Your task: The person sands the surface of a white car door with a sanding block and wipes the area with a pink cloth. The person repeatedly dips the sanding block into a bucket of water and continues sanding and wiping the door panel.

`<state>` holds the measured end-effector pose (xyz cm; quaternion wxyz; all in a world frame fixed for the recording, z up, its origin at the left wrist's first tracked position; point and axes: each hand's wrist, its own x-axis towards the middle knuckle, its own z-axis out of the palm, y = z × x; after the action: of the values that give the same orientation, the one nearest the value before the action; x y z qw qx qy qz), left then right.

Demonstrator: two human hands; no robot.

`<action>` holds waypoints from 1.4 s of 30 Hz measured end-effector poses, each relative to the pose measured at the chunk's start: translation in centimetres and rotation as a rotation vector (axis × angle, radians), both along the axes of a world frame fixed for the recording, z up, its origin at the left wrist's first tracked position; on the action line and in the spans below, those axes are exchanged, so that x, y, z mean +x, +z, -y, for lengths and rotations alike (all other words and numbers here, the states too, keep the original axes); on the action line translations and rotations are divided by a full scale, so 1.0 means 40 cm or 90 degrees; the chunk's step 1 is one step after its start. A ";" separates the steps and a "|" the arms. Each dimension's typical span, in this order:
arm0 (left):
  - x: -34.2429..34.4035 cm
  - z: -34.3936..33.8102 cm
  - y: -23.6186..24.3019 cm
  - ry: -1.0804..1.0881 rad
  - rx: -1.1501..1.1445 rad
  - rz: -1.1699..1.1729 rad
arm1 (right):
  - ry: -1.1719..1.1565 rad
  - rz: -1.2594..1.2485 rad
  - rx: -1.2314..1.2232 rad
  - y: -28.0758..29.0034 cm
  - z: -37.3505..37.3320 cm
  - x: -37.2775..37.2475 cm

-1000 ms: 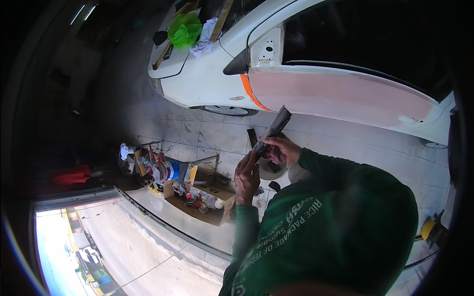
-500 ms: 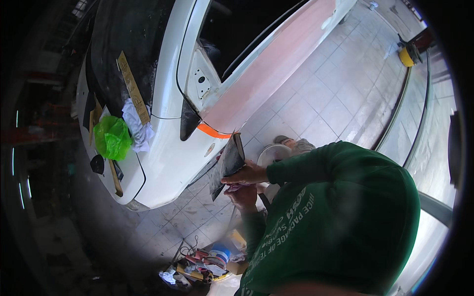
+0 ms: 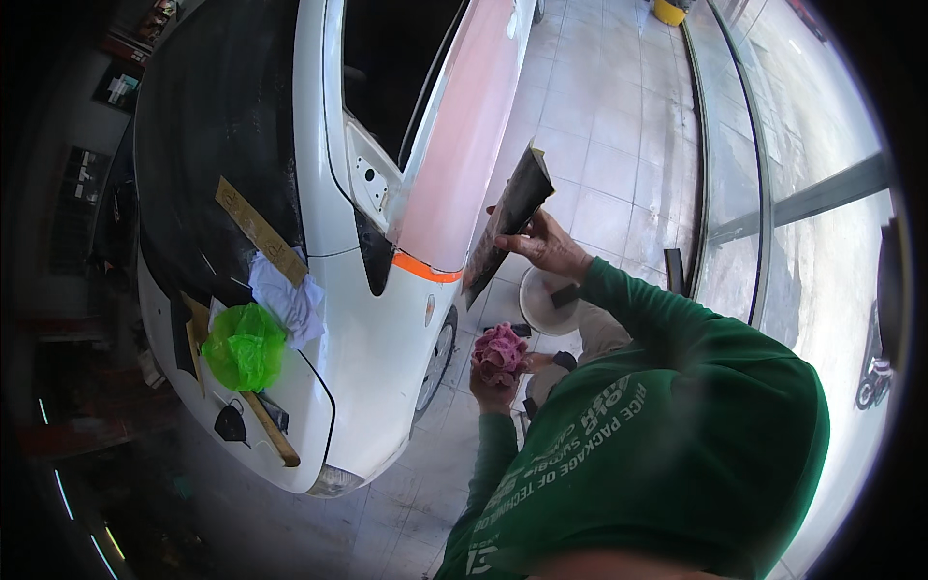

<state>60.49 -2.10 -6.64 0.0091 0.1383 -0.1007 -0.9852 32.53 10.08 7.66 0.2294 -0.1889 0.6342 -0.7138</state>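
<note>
Pink cloth [image 3: 501,355] sits bunched in the left hand [image 3: 493,389], and from my remote seat I see its fingers curled up around the wad. The right hand [image 3: 548,244] grips a long dark sheet [image 3: 512,217] by its side edge, thumb across the near face. I see that sheet held in the air, slanting, its upper end showing a bent, tan-edged profile; its lower end points toward the car.

Half a second ago I had both hands together at the sheet, with the cloth squeezed between them. Now they are well apart, and the cloth is out in plain sight. My view has swung too: the white car [image 3: 372,416] stands more upright in it, and the box and tools along the lower edge have left it.

Under the right forearm I make out a round pale bucket [image 3: 528,311] on the tiled floor [image 3: 580,126]. Orange tape [image 3: 425,270] runs along the front edge of the pinkish door panel [image 3: 454,145]. A green bag [image 3: 244,348] lies on the bonnet, touching a white rag [image 3: 288,302] near its rear edge; a flat brown strip [image 3: 259,232] reaches from that rag over the dark windscreen [image 3: 217,106].
</note>
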 end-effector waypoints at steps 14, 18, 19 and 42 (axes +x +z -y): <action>-0.232 0.277 0.280 -0.152 -0.930 0.229 | -0.126 0.351 0.073 -0.291 -0.159 -0.076; -0.466 0.376 0.527 0.007 -1.451 -0.225 | -0.305 0.452 0.017 -0.343 -0.154 -0.032; -0.502 0.410 0.583 0.009 -1.482 -0.260 | -0.315 0.394 0.006 -0.341 -0.152 -0.008; -0.677 0.716 0.530 0.092 -1.640 -0.721 | -0.379 0.466 -0.088 -0.135 0.210 0.448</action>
<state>33.40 -30.74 14.57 0.2160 -0.3719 -0.8944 -0.1225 50.45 1.69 2.25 0.2102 0.2498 0.4896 -0.8085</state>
